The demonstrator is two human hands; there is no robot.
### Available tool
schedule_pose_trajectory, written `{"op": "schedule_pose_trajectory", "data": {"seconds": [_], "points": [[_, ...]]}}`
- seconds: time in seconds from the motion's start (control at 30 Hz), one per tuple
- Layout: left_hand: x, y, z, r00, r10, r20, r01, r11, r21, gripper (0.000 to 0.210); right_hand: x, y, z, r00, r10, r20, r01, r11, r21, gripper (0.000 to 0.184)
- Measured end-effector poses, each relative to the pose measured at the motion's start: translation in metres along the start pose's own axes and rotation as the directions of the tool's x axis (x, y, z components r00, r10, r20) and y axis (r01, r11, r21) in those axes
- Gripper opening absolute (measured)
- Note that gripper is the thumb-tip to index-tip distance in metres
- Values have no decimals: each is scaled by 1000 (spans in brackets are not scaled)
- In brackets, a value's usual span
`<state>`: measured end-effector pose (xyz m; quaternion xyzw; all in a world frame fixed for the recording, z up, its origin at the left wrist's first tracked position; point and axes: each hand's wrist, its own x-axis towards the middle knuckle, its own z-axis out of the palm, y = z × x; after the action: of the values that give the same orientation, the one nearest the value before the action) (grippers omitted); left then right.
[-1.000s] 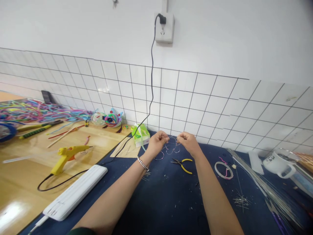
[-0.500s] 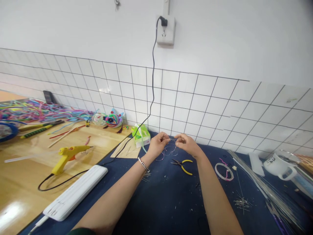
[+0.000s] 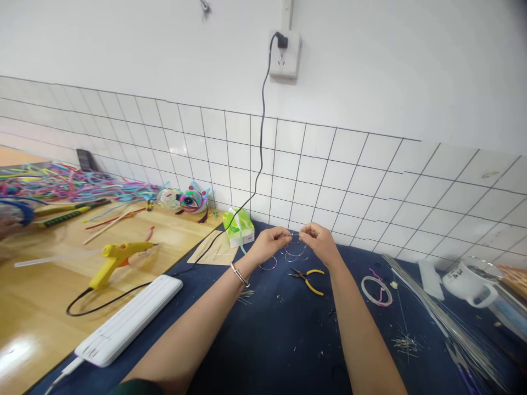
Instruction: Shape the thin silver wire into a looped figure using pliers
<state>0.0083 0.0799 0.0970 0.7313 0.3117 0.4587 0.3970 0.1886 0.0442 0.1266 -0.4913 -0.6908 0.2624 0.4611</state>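
Above the dark blue mat (image 3: 284,334), my left hand (image 3: 272,242) and my right hand (image 3: 319,241) face each other a short gap apart. Both pinch a piece of thin wire (image 3: 295,256), bent into loops with pinkish wrapping, which hangs between and below the fingers. Its finer details are too small to make out. A bracelet (image 3: 240,274) circles my left wrist. Just below my hands lie pliers (image 3: 308,280) with yellow handles, jaws pointing left. Another thin wire loop (image 3: 269,264) rests on the mat under my left hand.
To the left are a yellow glue gun (image 3: 119,260), a white power strip (image 3: 129,318) and a heap of pipe cleaners (image 3: 82,184). A green tissue pack (image 3: 239,227) stands by the wall. On the right lie a ring spool (image 3: 376,291), long wires (image 3: 444,323) and a white mug (image 3: 469,282).
My hands have moved slightly apart, the right one a little to the right, still pinching the wire. The view has shifted slightly. Something skin-coloured now shows at the far left edge.
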Motion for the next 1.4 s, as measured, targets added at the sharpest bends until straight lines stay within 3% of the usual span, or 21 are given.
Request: {"op": "schedule_pose_trajectory", "data": {"seconds": [0.17,0.4,0.7,0.9,1.03,1.2,1.4], "points": [[-1,4,0,994,7,-112,-4,999,32,13,-4,-1,-1,1000,-1,1,1,1000,-5,13],[-22,-3,19,977,-126,-174,112,990,-90,17,-27,16,5,997,74,5,-75,995,60,10],[-63,-35,37,919,-338,-202,294,931,-218,16,-82,45,38,960,281,15,-273,918,286,29],[-68,-49,39,883,-410,-228,348,898,-269,12,-101,64,54,936,351,22,-334,867,370,38],[-68,-61,44,861,-463,-209,385,864,-325,16,-103,76,57,927,374,26,-356,855,378,27],[-72,-74,55,839,-530,-124,431,787,-442,23,-103,81,55,924,380,27,-361,852,380,25],[-77,-70,60,828,-561,-16,470,709,-526,25,-103,88,53,920,390,-45,-351,867,354,27]]}}
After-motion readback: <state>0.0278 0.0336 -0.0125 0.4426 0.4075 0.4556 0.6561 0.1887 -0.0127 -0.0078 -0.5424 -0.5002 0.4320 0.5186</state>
